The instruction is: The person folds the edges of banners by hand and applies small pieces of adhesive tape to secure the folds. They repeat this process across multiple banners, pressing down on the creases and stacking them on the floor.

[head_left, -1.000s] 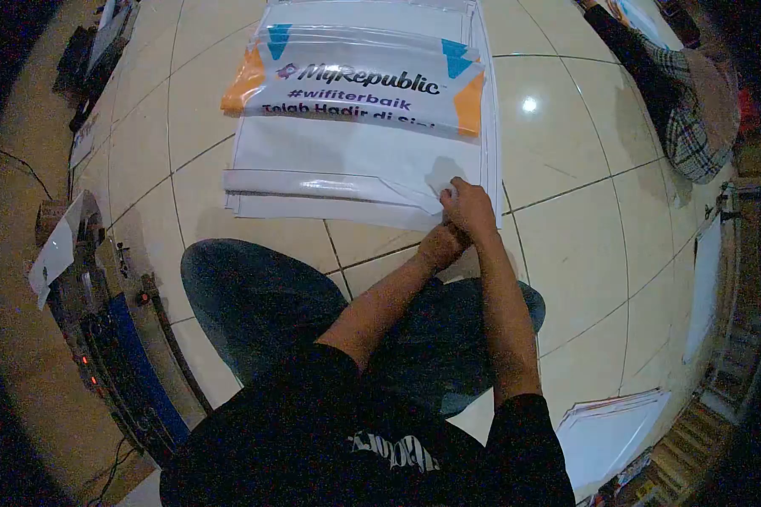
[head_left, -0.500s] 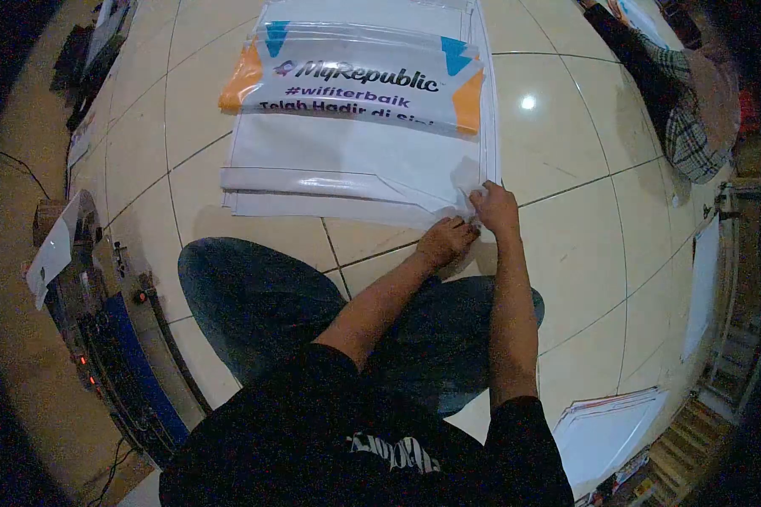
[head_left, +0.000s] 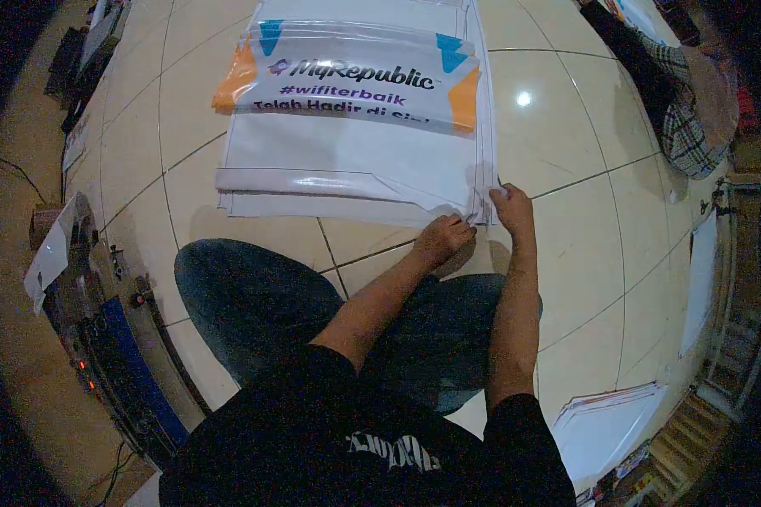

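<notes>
A stack of white vinyl banners (head_left: 347, 145) lies on the tiled floor in front of my crossed legs. Across it, a folded part of a printed banner (head_left: 347, 72) shows "MyRepublic" lettering with orange and blue corners. The near edge is folded over into a strip (head_left: 296, 182). At the near right corner, my left hand (head_left: 442, 239) is closed on the banner edge, fingers curled. Just right of the stack's edge, my right hand (head_left: 514, 211) has its fingers pinched together; what they hold, if anything, is too small to make out.
Another person in a plaid garment (head_left: 685, 131) sits at the upper right. White sheets (head_left: 609, 431) lie at the lower right, near a slatted wooden rack (head_left: 689, 439). A long dark machine (head_left: 114, 363) stands at the left.
My right hand has moved a little to the right, away from the banner corner and my left hand. The left hand stays at the corner, almost unmoved.
</notes>
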The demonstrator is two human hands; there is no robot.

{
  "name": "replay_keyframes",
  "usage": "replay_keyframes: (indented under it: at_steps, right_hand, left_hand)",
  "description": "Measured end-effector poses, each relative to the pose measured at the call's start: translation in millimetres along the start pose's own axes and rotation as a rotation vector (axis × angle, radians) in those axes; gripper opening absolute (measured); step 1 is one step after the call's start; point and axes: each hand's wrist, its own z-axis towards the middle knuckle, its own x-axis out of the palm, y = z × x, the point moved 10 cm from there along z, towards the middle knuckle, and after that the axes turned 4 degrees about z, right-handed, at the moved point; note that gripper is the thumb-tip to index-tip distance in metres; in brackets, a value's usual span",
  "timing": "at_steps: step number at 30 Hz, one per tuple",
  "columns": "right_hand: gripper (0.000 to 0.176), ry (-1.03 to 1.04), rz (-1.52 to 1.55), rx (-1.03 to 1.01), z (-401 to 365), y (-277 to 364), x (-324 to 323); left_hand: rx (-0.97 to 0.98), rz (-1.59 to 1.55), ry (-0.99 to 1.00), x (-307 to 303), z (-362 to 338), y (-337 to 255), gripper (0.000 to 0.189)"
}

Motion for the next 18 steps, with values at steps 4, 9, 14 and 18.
replay_keyframes:
  at_steps: [4,9,14,18]
  right_hand:
    - [0.048,-0.078,0.347,0.086,1,-35,-12]
    - [0.046,-0.114,0.350,0.075,5,-46,-4]
    - [0.050,-0.017,0.254,0.075,6,-33,6]
    - [0.055,-0.026,0.203,0.052,19,-49,21]
  left_hand:
    - [-0.023,-0.034,0.003,-2,-1,0,0.023]
    - [-0.011,-0.042,0.013,2,1,1,0.023]
    - [-0.003,0.019,-0.003,-6,2,-2,0.022]
    - [-0.003,-0.027,-0.037,-7,4,0,0.020]
